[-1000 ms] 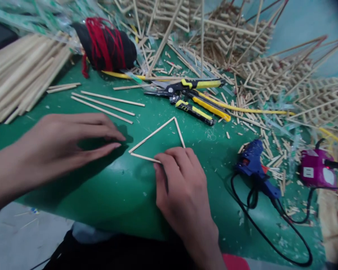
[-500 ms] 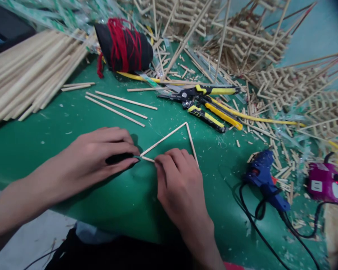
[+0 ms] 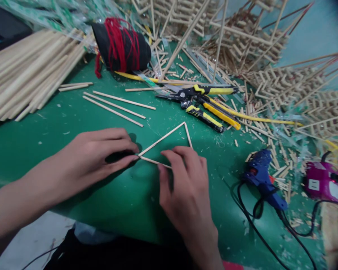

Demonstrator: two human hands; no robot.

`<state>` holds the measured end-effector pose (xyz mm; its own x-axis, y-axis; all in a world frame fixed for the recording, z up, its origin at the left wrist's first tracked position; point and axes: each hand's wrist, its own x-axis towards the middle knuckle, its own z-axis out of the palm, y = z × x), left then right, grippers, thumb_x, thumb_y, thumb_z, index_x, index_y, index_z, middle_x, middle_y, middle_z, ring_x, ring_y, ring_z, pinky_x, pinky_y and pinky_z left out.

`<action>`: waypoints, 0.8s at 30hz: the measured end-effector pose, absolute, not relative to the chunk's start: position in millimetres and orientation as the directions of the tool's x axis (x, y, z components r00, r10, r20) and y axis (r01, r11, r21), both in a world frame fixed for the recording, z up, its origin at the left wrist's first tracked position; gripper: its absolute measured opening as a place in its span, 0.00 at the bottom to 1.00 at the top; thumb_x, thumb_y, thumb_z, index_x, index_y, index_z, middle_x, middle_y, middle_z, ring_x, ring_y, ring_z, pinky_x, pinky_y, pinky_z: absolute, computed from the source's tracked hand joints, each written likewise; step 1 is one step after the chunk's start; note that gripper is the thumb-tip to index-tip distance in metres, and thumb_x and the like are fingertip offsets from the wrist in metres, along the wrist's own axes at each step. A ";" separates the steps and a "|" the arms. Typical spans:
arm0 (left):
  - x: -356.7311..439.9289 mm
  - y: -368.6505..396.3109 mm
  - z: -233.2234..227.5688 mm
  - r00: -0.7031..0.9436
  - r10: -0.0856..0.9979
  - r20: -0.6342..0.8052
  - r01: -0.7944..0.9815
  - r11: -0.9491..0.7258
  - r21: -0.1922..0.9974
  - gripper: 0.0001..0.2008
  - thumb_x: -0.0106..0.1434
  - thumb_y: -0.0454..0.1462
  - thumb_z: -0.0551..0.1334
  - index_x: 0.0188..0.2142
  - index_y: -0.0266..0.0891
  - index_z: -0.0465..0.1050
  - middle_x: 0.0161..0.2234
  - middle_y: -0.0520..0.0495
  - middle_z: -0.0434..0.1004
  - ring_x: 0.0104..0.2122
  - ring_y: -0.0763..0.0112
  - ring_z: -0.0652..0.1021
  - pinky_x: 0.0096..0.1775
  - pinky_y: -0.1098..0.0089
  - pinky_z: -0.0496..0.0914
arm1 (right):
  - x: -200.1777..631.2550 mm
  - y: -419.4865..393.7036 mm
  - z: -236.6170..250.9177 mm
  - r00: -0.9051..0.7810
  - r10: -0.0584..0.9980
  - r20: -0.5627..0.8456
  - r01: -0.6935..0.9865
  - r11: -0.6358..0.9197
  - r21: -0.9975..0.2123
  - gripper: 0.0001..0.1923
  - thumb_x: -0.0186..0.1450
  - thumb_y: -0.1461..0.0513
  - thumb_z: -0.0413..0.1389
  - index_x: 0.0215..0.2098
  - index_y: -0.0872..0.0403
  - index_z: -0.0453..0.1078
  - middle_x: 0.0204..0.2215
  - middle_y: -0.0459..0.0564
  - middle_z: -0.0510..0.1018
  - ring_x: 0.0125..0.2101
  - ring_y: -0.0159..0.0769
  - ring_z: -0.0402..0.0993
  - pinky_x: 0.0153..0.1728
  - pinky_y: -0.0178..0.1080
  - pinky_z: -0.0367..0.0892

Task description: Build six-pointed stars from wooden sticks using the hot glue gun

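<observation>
Thin wooden sticks form a triangle [image 3: 161, 140] lying on the green table; its right-hand corner is hidden by my right hand. At the left corner, the thumb and fingertips of my left hand [image 3: 105, 153] pinch the meeting stick ends. My right hand [image 3: 186, 180] is over the lower stick [image 3: 149, 160], its thumb tip at the stick and its index finger lifted apart from the thumb. Beyond my hands lie three loose wooden sticks [image 3: 116, 105], side by side.
Wire cutters [image 3: 197, 101] and a yellow utility knife [image 3: 221, 115] lie behind the triangle. A blue glue gun [image 3: 260, 176] with a black cord rests at right. A black cup wound with red string [image 3: 122, 45], a stick bundle [image 3: 30, 71] and zigzag stick structures [image 3: 287, 84] stand farther back.
My right hand has loosened from the lower stick and shifted slightly right, its thumb and index finger parting. More of that stick shows. My left hand stays at the corner.
</observation>
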<state>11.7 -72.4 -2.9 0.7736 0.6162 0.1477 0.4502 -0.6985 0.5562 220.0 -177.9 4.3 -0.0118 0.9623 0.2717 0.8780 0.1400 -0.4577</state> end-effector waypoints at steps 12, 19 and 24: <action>51.7 -101.8 -5.4 0.708 0.685 0.172 0.597 -0.711 0.372 0.17 0.75 0.39 0.57 0.59 0.34 0.69 0.44 0.40 0.74 0.42 0.58 0.74 0.43 0.58 0.70 | 256.7 -212.8 0.1 0.195 0.942 0.273 0.900 -0.061 -0.431 0.19 0.71 0.64 0.54 0.60 0.58 0.67 0.47 0.61 0.72 0.48 0.49 0.70 0.48 0.55 0.72; 56.2 -104.1 -8.4 0.714 0.677 0.178 0.618 -0.729 0.296 0.19 0.75 0.42 0.55 0.59 0.33 0.69 0.44 0.39 0.74 0.41 0.54 0.74 0.39 0.57 0.68 | 252.0 -205.2 -9.6 0.178 0.954 0.242 0.898 -0.057 -0.437 0.19 0.71 0.64 0.53 0.58 0.62 0.68 0.46 0.61 0.73 0.46 0.48 0.69 0.47 0.55 0.72; 59.9 -105.4 -9.3 0.712 0.672 0.202 0.623 -0.738 0.260 0.21 0.75 0.42 0.55 0.60 0.31 0.69 0.42 0.38 0.73 0.40 0.53 0.74 0.38 0.57 0.67 | 252.9 -204.3 -12.7 0.176 0.949 0.260 0.892 -0.042 -0.451 0.20 0.71 0.65 0.53 0.60 0.64 0.68 0.45 0.61 0.72 0.45 0.47 0.68 0.46 0.54 0.72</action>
<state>59.9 -105.4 -9.3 0.7123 0.6723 0.2016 0.6230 -0.7379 0.2596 252.9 -204.3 -12.7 0.1763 0.9495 0.2597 0.8917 -0.0423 -0.4507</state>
